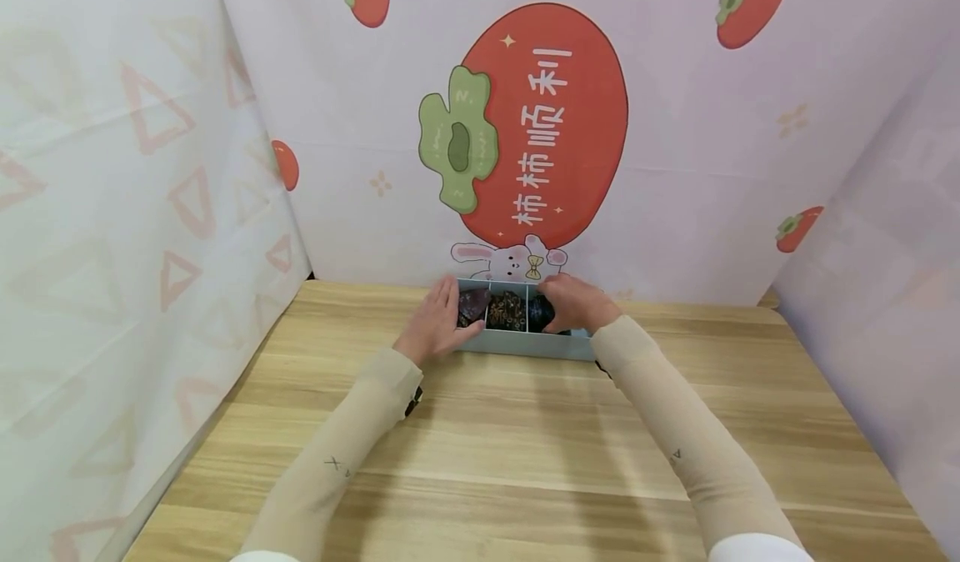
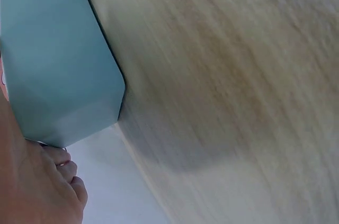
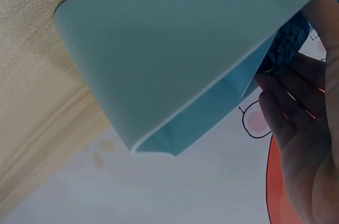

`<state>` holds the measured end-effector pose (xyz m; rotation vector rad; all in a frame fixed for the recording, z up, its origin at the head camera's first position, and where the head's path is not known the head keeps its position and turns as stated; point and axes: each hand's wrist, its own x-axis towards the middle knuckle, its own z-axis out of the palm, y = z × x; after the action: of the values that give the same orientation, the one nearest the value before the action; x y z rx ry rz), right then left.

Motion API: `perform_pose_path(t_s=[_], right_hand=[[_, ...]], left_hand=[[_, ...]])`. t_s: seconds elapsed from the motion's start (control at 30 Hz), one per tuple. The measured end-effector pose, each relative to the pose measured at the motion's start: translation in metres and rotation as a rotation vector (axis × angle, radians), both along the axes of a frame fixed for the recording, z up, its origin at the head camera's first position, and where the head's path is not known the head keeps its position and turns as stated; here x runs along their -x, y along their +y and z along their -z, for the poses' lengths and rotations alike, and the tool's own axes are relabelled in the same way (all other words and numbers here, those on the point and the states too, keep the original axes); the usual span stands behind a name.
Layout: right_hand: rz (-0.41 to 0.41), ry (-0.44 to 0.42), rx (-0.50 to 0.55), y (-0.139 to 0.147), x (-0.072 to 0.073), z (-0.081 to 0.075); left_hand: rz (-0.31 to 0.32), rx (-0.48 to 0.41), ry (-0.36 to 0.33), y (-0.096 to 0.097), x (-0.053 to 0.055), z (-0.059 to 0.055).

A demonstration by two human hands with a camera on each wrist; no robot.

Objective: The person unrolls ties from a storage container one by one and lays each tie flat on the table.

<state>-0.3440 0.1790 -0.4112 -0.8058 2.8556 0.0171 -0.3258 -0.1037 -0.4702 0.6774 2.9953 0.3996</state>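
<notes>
A long light blue-green divided box (image 1: 525,344) stands at the table's back edge. In its compartments lie a dark purple bundle (image 1: 472,304), a black bundle with a tan pattern (image 1: 507,312) and a dark blue patterned bundle (image 1: 539,313). My left hand (image 1: 433,322) lies against the box's left end, fingers extended, thumb by the front rim. Over the third compartment, my right hand (image 1: 579,302) holds the dark blue bundle between thumb and fingers. The right wrist view shows the fingers against this bundle. Part of it is hidden by the hand.
A wooden table (image 1: 517,445) spreads out in front of the box. Behind it hangs a cloth backdrop (image 1: 697,195) with printed persimmons, and cloth walls stand at both sides. At the box's right end, a compartment (image 3: 206,121) is partly visible in the right wrist view.
</notes>
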Motion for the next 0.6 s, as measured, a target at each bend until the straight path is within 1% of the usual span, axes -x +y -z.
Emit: perform_pose_path(t_s=[0.07,0.2,0.37,0.6], right_hand=[[-0.013,0.016,-0.004,-0.001,-0.001,0.0],[-0.023,0.04,-0.012,-0.002,-0.002,0.004],[-0.02,0.065,-0.006,-0.002,-0.001,0.009],[-0.048,0.096,-0.057,-0.004,0.001,0.014]], left_hand=[[0.0,-0.01,0.008,0.001,0.0,0.0],[0.001,-0.001,0.023,0.001,0.0,0.0],[-0.003,-0.007,0.031,0.001,0.0,-0.001],[-0.012,0.01,0.027,0.001,-0.001,0.0]])
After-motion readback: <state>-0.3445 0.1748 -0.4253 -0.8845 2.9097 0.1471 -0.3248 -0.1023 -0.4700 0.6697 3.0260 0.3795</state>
